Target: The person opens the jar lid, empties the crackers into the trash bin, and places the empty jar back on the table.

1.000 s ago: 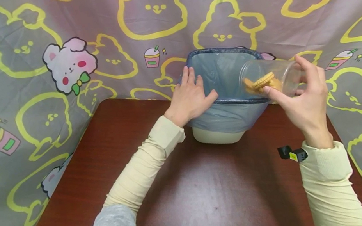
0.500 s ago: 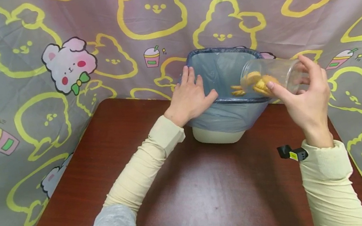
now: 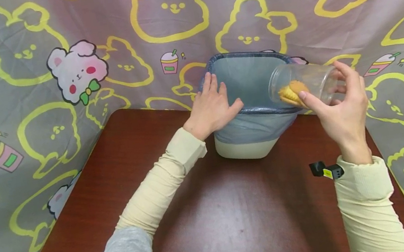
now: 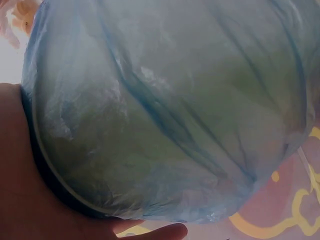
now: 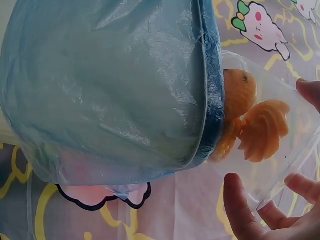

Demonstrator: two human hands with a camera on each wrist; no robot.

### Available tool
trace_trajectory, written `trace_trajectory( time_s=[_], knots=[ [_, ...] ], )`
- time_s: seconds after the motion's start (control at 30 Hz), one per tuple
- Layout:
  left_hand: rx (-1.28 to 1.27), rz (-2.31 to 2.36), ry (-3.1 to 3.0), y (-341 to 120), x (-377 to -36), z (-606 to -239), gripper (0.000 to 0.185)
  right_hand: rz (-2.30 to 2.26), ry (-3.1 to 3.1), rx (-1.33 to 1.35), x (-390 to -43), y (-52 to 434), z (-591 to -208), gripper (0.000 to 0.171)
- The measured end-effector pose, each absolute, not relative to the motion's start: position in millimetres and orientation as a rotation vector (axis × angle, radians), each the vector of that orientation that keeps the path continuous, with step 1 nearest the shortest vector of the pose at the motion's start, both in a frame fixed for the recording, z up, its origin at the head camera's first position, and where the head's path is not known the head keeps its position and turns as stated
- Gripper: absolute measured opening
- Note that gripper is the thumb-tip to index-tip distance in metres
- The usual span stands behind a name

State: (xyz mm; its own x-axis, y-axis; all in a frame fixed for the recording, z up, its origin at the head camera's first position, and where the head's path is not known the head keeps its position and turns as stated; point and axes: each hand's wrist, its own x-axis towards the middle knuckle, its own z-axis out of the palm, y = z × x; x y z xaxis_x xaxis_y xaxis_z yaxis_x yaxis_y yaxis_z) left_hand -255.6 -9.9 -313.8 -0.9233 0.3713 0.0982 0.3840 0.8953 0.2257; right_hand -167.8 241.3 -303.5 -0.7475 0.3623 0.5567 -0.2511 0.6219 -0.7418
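A pale trash bin, lined with a translucent blue trash bag, stands at the back of the table. My left hand rests on its left rim with fingers extended. On the right, my right hand grips a clear plastic jar between thumb and fingers. The jar lies tipped sideways, its mouth over the bin's right rim. Several yellow-orange cookies sit inside the jar near its mouth, one with a ridged, shell-like face. The bottom of the bin is hidden in the head view.
The reddish-brown table extends in front of the bin. A grey-pink curtain with yellow cartoon outlines hangs close behind and on both sides. A small black wrist camera sits on my right wrist.
Some cookies have slid out of the jar's mouth and dropped into the bin, leaving fewer inside. The bag's outer overhang has shifted up slightly. Both hands keep nearly the same place.
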Motion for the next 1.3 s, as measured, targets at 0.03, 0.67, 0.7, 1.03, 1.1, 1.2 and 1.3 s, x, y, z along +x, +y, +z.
trace_trajectory(
  time_s=[0.03, 0.67, 0.7, 1.03, 1.1, 1.2, 1.3],
  knots=[
    [-0.600, -0.373, -3.009, -9.9, -255.8, -313.6, 0.077, 1.122, -2.145, -0.087, -168.0, 241.6, -303.6, 0.072],
    [-0.608, -0.361, -2.996, -9.6, -254.9, -312.6, 0.077, 1.170, -2.228, -0.094, -166.8, 242.4, -302.6, 0.075],
    [-0.608, -0.358, -2.997, -9.6, -254.9, -312.6, 0.077, 1.176, -2.228, -0.096, -166.4, 242.5, -302.5, 0.076],
    [-0.605, -0.373, -2.993, -9.6, -253.6, -313.1, 0.077, 1.188, -2.235, -0.085, -164.9, 241.5, -301.0, 0.073],
    [-0.606, -0.373, -2.994, -9.3, -253.2, -313.0, 0.076, 1.180, -2.248, -0.086, -164.3, 241.8, -299.8, 0.073],
    [-0.608, -0.375, -2.999, -9.0, -252.8, -312.8, 0.077, 1.172, -2.274, -0.100, -163.5, 242.8, -297.7, 0.073],
    [-0.609, -0.376, -3.001, -9.0, -252.3, -312.6, 0.077, 1.170, -2.294, -0.103, -162.7, 244.0, -295.9, 0.074]
  ],
)
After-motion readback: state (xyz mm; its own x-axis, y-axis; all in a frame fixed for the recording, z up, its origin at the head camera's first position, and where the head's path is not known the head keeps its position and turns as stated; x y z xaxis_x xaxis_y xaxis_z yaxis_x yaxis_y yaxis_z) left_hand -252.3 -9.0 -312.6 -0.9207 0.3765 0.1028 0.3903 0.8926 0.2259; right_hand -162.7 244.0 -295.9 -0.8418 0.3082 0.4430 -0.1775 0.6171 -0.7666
